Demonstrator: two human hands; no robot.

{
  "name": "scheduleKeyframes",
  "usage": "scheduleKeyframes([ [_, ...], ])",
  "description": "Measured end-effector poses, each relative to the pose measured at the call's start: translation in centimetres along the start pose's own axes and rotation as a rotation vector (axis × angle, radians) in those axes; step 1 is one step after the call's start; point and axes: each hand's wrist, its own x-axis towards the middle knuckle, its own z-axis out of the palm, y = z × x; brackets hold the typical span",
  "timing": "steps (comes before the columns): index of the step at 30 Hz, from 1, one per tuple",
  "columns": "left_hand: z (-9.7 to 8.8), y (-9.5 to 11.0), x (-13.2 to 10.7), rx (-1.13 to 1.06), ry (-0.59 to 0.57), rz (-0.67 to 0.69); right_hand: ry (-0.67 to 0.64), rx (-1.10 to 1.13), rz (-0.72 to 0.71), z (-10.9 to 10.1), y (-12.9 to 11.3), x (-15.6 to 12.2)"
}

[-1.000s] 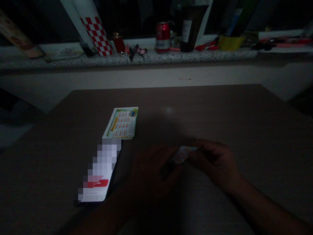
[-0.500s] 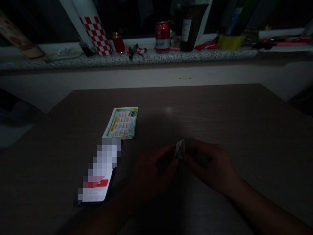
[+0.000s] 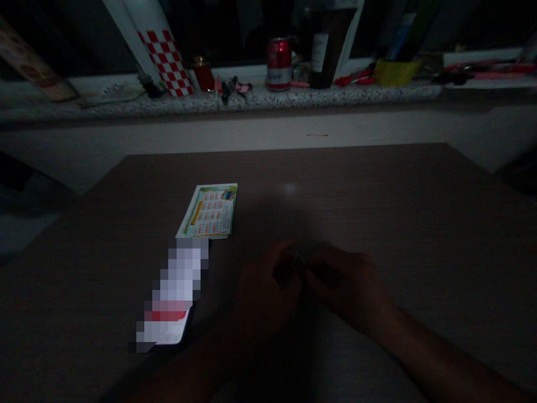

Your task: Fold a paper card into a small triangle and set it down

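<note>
Over the middle of the dim table, my left hand [image 3: 268, 280] and my right hand [image 3: 352, 285] meet at the fingertips. Between them is a small piece of folded paper [image 3: 298, 261], mostly hidden by the fingers and very dark. Both hands are closed in a pinch on it. To the left of my left hand lies a lit phone [image 3: 178, 291], its screen largely blurred out. Just beyond the phone, a stack of printed paper sheets [image 3: 212, 210] with a green and yellow border lies flat.
The wood-grain table [image 3: 369, 190] ends at a pale wall. Above it, a speckled stone sill [image 3: 251, 99] holds a red can [image 3: 279, 64], a red-and-white checkered bottle [image 3: 168, 61], a dark container [image 3: 329, 50], a yellow holder [image 3: 395, 73] and small clutter.
The folded paper has turned and sunk lower between my fingers, so less of it shows. My hands have drawn slightly closer together and shifted a little left.
</note>
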Motion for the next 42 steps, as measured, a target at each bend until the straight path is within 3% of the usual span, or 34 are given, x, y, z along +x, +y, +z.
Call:
scheduleKeyframes([
  [5, -0.3, 0.5, 0.3, -0.08, -0.036, -0.156, 0.001, -0.004, 0.064, -0.2, 0.0, 0.0],
  [15, -0.7, 0.5, 0.3, -0.187, -0.049, -0.153, -0.028, 0.065, 0.134, -0.4, 0.0, 0.1],
  [18, -0.7, 0.0, 0.5, -0.425, -0.132, -0.217, -0.028, 0.087, 0.135, -0.4, 0.1, 0.1],
  [22, -0.7, -0.4, 1.0, -0.907, -0.294, -0.421, 0.01, 0.125, 0.122, -0.5, 0.2, -0.1],
  [25, -0.8, -0.3, 1.2, -1.067, -0.322, -0.51, 0.097, 0.09, 0.03, -0.7, 0.1, -0.1],
  [29, -1.0, -0.3, 1.4, -1.117, -0.292, -0.527, 0.036, -0.007, -0.201, -1.1, 0.0, -0.1],
  [32, -0.9, -0.7, 1.4, -1.127, -0.304, -0.514, 0.007, -0.051, -0.285, -1.3, 0.2, 0.0],
  [42, -0.6, -0.7, 1.4, -1.081, -0.335, -0.532, -0.048, -0.154, -0.261, -1.0, 0.4, -0.2],
])
